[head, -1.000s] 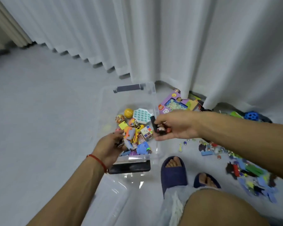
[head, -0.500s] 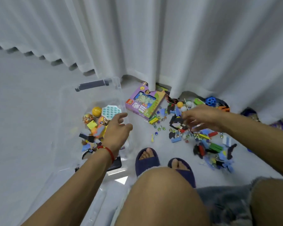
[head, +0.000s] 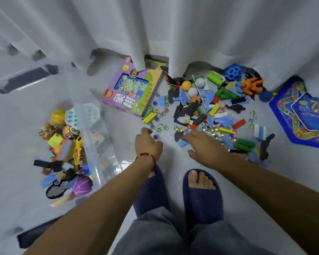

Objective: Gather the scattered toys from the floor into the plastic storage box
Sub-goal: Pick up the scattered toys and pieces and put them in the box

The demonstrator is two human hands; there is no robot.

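A clear plastic storage box stands at the left and holds several toys, among them a yellow ball and a purple ball. Scattered toys cover the floor ahead: coloured blocks, foam puzzle pieces, glass marbles and small balls. My left hand, with a red string at the wrist, reaches over the floor to the marbles at the near edge of the pile, fingers loosely curled, holding nothing that shows. My right hand hovers just above the blocks and marbles with fingers extended.
A purple toy carton lies by the white curtain. A blue star-shaped game board lies at the right. An orange figure and a blue holed ball sit by the curtain. My feet in dark blue slippers stand below the hands.
My left hand has left the box and swung right to the floor pile. My right hand has dropped toward the near edge of the toys. The view has shifted right.
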